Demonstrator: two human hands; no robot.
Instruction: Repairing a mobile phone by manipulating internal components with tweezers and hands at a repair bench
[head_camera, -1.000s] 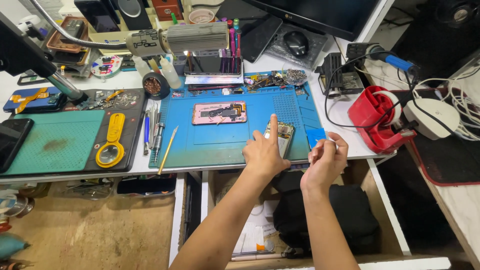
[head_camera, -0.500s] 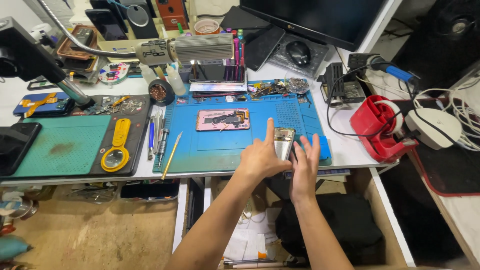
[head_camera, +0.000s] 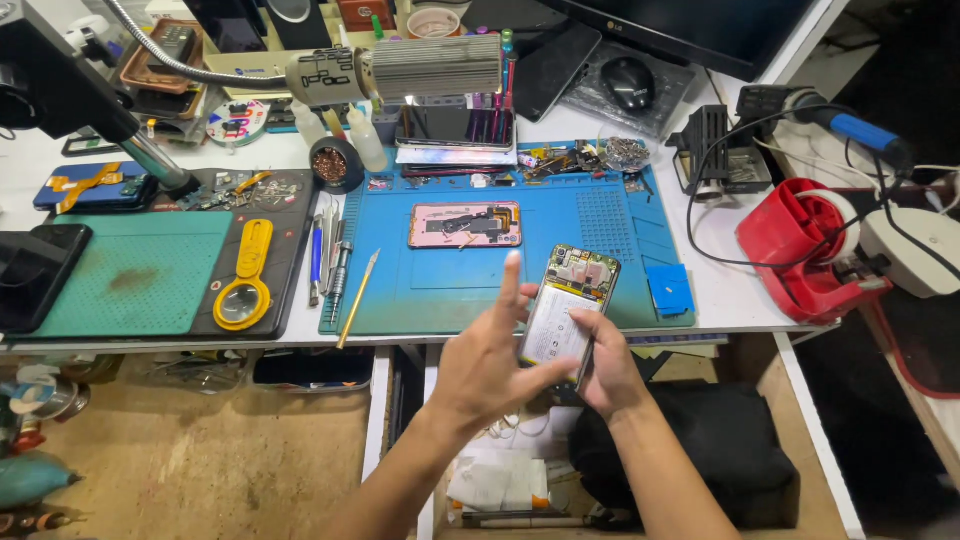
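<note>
Both your hands hold an opened phone.
Your right hand (head_camera: 607, 375) grasps the opened phone (head_camera: 565, 315) from below; your left hand (head_camera: 490, 365), grip released, touches its edge, just above the blue mat (head_camera: 440, 285).

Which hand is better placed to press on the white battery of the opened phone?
Probably the left hand: its open fingers touch the opened phone beside the white battery, while the right hand grips the phone from below.
</note>
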